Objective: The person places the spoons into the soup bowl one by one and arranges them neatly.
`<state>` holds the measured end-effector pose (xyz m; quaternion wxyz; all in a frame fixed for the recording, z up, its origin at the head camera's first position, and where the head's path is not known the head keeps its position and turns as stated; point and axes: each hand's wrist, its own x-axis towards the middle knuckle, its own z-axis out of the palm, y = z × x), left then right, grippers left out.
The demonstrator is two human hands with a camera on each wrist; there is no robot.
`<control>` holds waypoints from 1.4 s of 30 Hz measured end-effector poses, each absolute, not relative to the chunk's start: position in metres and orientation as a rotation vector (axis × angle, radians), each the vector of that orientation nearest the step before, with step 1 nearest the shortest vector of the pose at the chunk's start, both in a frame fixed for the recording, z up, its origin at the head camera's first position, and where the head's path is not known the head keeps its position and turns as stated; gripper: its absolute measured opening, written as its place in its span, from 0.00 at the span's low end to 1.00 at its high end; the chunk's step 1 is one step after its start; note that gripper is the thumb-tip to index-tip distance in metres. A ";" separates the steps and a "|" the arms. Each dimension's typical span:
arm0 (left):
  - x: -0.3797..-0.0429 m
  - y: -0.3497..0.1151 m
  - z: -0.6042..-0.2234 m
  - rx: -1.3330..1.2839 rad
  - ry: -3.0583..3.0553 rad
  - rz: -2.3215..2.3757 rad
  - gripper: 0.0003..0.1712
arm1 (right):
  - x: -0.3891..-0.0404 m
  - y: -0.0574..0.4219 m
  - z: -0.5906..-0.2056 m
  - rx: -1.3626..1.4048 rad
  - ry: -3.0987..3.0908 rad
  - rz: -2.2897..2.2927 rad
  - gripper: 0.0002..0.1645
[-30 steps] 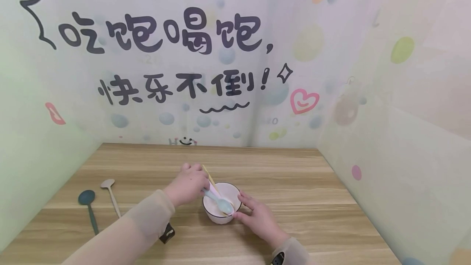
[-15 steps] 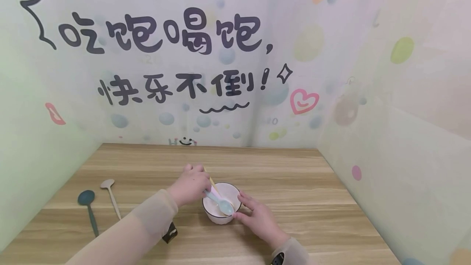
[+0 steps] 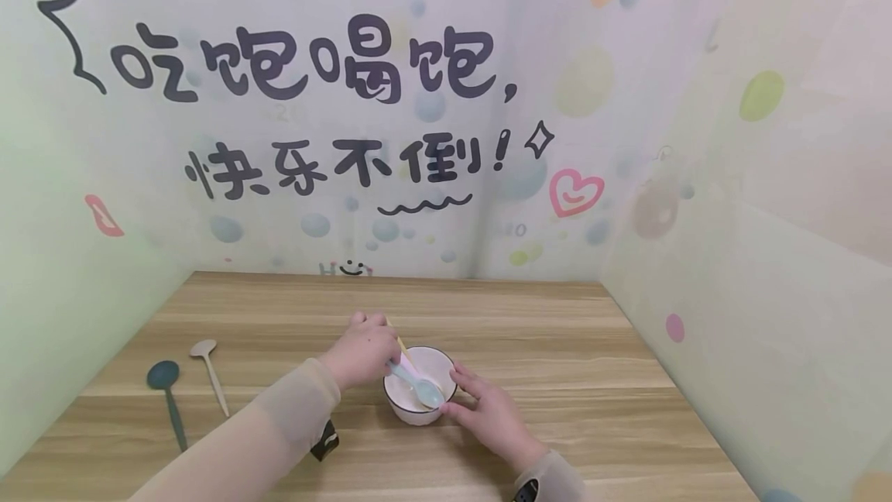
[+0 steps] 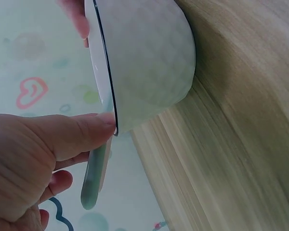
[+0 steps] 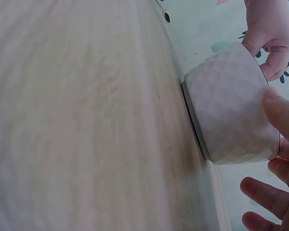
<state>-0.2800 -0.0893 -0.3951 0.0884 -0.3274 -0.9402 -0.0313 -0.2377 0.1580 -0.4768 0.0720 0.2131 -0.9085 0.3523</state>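
A white bowl (image 3: 416,417) with a dark rim and faceted outer wall stands upright on the table. My left hand (image 3: 362,350) is at its left rim, where thumb and fingers pinch the handle of a light blue spoon (image 3: 428,393). The spoon slants across the bowl, its head towards the near right rim. Alongside it in the bowl lie a pink handle (image 3: 409,363) and a thin yellow handle (image 3: 402,345); their lower ends are hidden behind the blue spoon. My right hand (image 3: 493,415) holds the bowl's right side, with the thumb on the outer wall (image 5: 231,106).
At the left of the wooden table (image 3: 557,331) lie a dark teal spoon (image 3: 164,375) and a beige spoon (image 3: 205,348), the teal one nearest the left wall. My left forearm (image 3: 244,440) passes close to their handles. A printed wall (image 3: 446,238) stands behind the table.
My left hand has shifted slightly right, and the blue spoon has slid a little further towards the near right rim. The yellow handle has shifted slightly too. My right hand and the bowl keep their place.
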 end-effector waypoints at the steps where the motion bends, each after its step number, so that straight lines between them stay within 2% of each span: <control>1: -0.280 -0.089 -0.395 -0.969 -2.801 -0.094 0.05 | -0.237 0.158 -0.477 0.639 -2.733 1.058 0.39; 30: -0.283 -0.093 -0.403 -0.948 -2.691 -0.121 0.06 | -0.238 0.159 -0.480 0.628 -2.730 1.087 0.39; 42: -0.283 -0.098 -0.403 -0.854 -2.724 -0.207 0.08 | -0.238 0.159 -0.480 0.628 -2.730 1.075 0.40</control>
